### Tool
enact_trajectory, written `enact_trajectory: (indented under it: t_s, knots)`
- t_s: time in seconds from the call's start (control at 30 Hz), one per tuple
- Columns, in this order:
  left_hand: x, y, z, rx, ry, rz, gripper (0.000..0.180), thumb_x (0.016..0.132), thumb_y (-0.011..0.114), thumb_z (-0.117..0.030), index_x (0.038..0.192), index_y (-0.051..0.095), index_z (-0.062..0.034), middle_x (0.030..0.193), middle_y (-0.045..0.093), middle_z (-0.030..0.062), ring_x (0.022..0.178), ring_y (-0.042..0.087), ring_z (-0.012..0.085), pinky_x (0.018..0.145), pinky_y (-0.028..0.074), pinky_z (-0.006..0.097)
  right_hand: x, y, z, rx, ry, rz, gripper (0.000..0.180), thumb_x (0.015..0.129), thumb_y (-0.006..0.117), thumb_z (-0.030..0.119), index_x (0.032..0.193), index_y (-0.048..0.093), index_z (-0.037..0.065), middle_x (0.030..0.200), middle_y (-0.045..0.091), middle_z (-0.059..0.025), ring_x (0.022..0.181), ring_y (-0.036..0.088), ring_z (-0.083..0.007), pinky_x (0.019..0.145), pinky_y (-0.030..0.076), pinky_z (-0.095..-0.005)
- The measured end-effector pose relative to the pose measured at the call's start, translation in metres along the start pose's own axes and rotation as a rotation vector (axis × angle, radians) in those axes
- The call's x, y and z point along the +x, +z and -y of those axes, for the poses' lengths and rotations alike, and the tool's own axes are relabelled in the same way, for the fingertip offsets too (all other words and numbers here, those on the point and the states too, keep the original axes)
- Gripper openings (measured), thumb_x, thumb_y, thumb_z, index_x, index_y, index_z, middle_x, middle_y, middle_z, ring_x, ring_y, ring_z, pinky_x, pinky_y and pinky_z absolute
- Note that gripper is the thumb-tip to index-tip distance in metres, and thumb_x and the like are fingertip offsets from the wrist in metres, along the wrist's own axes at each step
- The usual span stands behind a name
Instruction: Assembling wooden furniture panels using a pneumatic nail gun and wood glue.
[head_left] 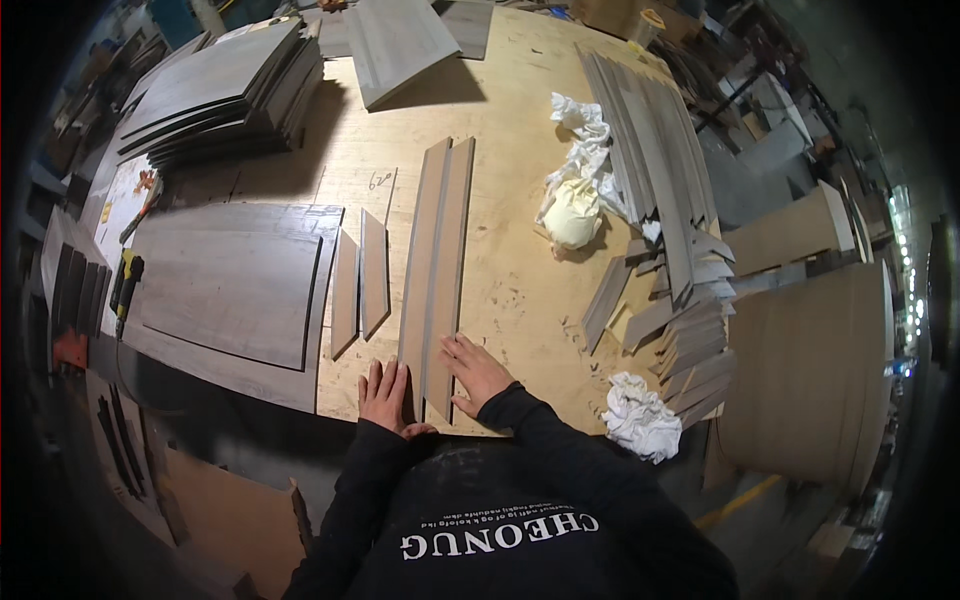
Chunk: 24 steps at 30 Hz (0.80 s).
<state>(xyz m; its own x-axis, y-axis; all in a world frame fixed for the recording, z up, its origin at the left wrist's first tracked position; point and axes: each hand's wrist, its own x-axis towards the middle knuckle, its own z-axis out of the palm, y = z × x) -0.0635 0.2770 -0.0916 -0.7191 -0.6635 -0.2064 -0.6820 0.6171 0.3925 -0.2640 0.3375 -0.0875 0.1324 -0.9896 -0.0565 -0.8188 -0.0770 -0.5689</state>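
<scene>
Two long brown strips, a left strip [425, 230] and a right strip [452, 240], lie side by side on the pale wooden table, pointing away from me. My left hand [383, 398] rests flat by the left strip's near end, along its outer edge, fingers stretched forward. Across the near part of the right strip lies my right hand [474, 372], fingers extended and slightly apart. Neither hand grips anything. Left of the strips are two short pieces with slanted ends, one short piece [345, 290] nearer and another short piece [374, 275] beside it.
Grey panels [230, 285] lie at left, with a panel stack [220, 90] behind them. A tilted panel [400, 45] stands at the back. Along the right edge are grey strips [650, 150], white cloths [585, 150], a pale yellow bundle [572, 213] and a crumpled cloth [640, 415].
</scene>
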Motion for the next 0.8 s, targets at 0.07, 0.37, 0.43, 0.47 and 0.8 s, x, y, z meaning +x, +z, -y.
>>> enact_trajectory:
  t_s: [0.07, 0.37, 0.43, 0.47, 0.8]
  knots:
    - [0.002, -0.003, 0.004, -0.020, 0.010, -0.021, 0.109, 0.043, 0.075, -0.048, 0.128, 0.025, -0.0042, 0.134, 0.023, 0.0133, 0.125, 0.013, 0.0352, 0.099, 0.013, 0.051, -0.002, 0.003, 0.007, 0.021, -0.025, -0.018, 0.063, 0.063, 0.061, 0.014, 0.119, 0.036, 0.000, 0.131, 0.026, -0.0158, 0.122, 0.023, -0.0331, 0.099, 0.023, -0.0394]
    - [0.071, -0.019, 0.050, -0.151, 0.044, -0.502, 0.068, 0.064, 0.065, -0.040, 0.118, 0.042, -0.0053, 0.127, 0.029, 0.0228, 0.117, 0.026, 0.0411, 0.096, 0.022, 0.047, -0.010, 0.015, 0.015, 0.151, 0.073, -0.133, 0.061, 0.064, 0.061, 0.016, 0.119, 0.037, 0.002, 0.129, 0.030, -0.0174, 0.119, 0.028, -0.0315, 0.098, 0.026, -0.0380]
    - [0.106, -0.019, 0.062, -0.064, -0.159, -0.553, 0.067, 0.067, 0.061, -0.044, 0.120, 0.041, -0.0087, 0.129, 0.026, 0.0235, 0.118, 0.023, 0.0417, 0.096, 0.020, 0.050, 0.003, 0.006, 0.013, 0.178, 0.100, -0.274, 0.061, 0.066, 0.060, 0.016, 0.121, 0.035, 0.006, 0.127, 0.032, -0.0159, 0.117, 0.032, -0.0307, 0.097, 0.029, -0.0328]
    - [0.117, -0.023, 0.062, -0.016, -0.299, -0.487, 0.066, 0.068, 0.058, -0.046, 0.121, 0.040, -0.0108, 0.130, 0.024, 0.0239, 0.119, 0.021, 0.0420, 0.096, 0.018, 0.052, 0.010, 0.000, 0.010, 0.158, 0.105, -0.288, 0.061, 0.066, 0.060, 0.016, 0.121, 0.035, 0.006, 0.127, 0.032, -0.0159, 0.117, 0.032, -0.0307, 0.097, 0.029, -0.0328]
    - [0.106, -0.037, 0.026, 0.006, -0.096, -0.418, 0.062, 0.069, 0.057, -0.038, 0.120, 0.041, -0.0080, 0.131, 0.025, 0.0222, 0.121, 0.016, 0.0439, 0.099, 0.013, 0.052, 0.071, -0.118, -0.174, -0.179, 0.725, -1.138, 0.062, 0.064, 0.065, 0.029, 0.115, 0.040, 0.004, 0.117, 0.042, -0.0159, 0.108, 0.040, -0.0302, 0.088, 0.035, -0.0378]
